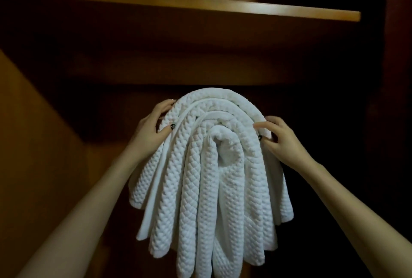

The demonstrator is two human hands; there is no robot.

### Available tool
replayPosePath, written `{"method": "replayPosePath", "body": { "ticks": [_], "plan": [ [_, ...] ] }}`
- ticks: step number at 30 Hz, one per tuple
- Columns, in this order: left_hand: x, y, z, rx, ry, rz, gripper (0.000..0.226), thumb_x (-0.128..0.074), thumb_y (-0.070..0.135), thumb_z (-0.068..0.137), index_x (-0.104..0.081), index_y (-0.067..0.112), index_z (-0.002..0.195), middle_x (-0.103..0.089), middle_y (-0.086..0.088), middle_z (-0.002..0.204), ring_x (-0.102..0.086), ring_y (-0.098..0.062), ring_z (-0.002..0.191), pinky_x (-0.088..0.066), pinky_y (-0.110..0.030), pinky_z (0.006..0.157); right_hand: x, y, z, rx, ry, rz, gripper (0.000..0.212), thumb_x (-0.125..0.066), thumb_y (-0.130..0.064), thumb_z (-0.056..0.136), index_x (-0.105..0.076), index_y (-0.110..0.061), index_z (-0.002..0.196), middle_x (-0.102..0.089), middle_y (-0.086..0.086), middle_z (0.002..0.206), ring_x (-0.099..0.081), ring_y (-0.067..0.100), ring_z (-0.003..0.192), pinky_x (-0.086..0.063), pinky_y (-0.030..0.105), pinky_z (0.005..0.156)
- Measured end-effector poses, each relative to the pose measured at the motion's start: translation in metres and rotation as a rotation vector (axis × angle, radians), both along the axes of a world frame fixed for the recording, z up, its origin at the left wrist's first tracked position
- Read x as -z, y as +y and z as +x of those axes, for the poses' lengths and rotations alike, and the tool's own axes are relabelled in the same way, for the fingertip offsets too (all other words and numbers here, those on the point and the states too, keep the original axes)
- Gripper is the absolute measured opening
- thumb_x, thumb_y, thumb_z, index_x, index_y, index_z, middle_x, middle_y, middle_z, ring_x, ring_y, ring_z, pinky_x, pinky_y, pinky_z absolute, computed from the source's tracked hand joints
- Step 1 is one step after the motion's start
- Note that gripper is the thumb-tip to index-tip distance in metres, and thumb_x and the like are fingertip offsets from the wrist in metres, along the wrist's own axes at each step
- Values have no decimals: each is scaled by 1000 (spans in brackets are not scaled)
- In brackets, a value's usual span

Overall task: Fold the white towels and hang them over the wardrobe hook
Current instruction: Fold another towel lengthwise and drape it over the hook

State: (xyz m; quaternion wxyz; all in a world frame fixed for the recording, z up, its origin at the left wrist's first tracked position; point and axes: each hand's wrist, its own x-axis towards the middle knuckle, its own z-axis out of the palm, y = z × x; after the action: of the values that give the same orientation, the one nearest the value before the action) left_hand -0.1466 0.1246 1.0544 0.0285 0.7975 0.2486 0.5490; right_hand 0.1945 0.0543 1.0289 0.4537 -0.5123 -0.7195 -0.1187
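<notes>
Several white waffle-weave towels [207,177] hang over a hidden hook under the wooden shelf [223,7]. Left hand [151,130] grips their left side, right hand [278,141] pinches the right edge; level both sides before releasing.

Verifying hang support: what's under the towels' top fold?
Only more white towels, nested in arches; left hand and right hand grip the outer layer. Any hook is fully covered.

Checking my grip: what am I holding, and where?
Both hold the white towels near the top bend: left hand on the left side, right hand pinching the outer right edge.
</notes>
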Motion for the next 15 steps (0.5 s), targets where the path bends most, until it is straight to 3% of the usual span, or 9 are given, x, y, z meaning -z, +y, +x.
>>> {"method": "replayPosePath", "body": {
  "ticks": [3,7,9,11,13,15],
  "plan": [
    [8,1,-2,-112,33,55,57,-57,23,94,-34,64,127,-46,40,122,-44,19,114,-37,-14,88,3,0,8,-76,32,-70,60,-51,-3,91,-50,-53,125,-52,-12,134,-47,0,119,-39,18,89],
    [7,4,-2,-261,84,122,52,-53,27,94,-35,56,134,-53,13,134,-50,-6,117,-39,-28,90,-4,1,11,-82,127,94,47,-58,-6,89,-61,-42,119,-64,-19,108,-59,-12,82,-41,5,63],
    [7,2,3,-337,108,219,50,-53,25,95,-37,49,137,-57,5,134,-56,-16,116,-42,-29,88,-12,5,7,-79,138,156,40,-59,-7,90,-63,-33,120,-65,-14,98,-56,-10,69,-39,4,60],
    [8,2,10,-419,125,285,50,-52,17,94,-42,40,138,-62,-4,127,-61,-26,109,-45,-33,85,-19,8,2,-96,119,191,40,-57,-4,91,-63,-27,123,-65,-15,96,-56,-6,68,-41,9,62],
    [6,0,7,-456,58,293,51,-51,8,91,-49,33,135,-65,-5,123,-64,-27,104,-48,-33,83,-23,9,-2,-116,99,232,41,-57,-4,91,-63,-26,124,-66,-11,94,-54,-2,66,-44,17,62],
    [10,-2,-6,-455,-54,272,50,-51,2,89,-57,30,130,-65,-1,125,-63,-20,109,-52,-34,88,-23,10,-2,-137,63,263,43,-58,1,89,-64,-22,124,-65,-17,95,-52,-13,67,-38,6,61]
  ]
}}
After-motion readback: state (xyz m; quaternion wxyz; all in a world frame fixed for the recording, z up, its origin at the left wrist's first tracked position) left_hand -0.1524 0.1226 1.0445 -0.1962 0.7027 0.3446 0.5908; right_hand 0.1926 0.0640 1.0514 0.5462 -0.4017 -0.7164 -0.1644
